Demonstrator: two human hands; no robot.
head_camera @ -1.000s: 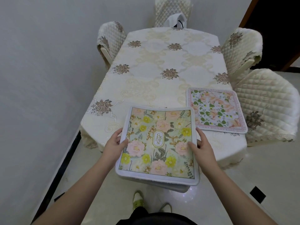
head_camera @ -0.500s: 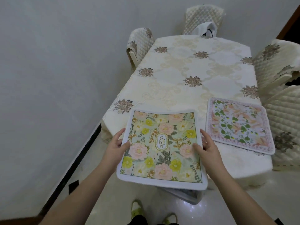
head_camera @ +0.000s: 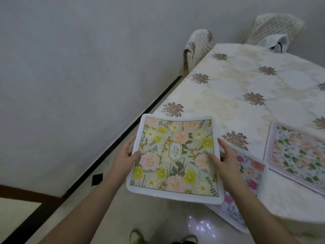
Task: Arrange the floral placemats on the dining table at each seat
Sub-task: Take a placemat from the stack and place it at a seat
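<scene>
I hold a stack of floral placemats in front of me at the table's near left corner. The top one, the garden placemat (head_camera: 175, 154), is pale green with pink and yellow flowers. My left hand (head_camera: 124, 158) grips its left edge and my right hand (head_camera: 223, 162) grips its right edge. Beneath it a blue placemat with pink flowers (head_camera: 249, 173) sticks out to the right. A pink-bordered placemat with green leaves (head_camera: 299, 155) lies flat on the dining table (head_camera: 246, 85), near its right edge.
A cream tablecloth with brown flower motifs covers the table. Quilted chairs stand at the far left side (head_camera: 198, 44) and at the far end (head_camera: 274, 30). A white bag (head_camera: 274, 42) rests at the far end. The grey wall runs close along the table's left.
My view has swung left and moved along the table's left side. The stack has fanned, and the blue placemat now shows under the top one.
</scene>
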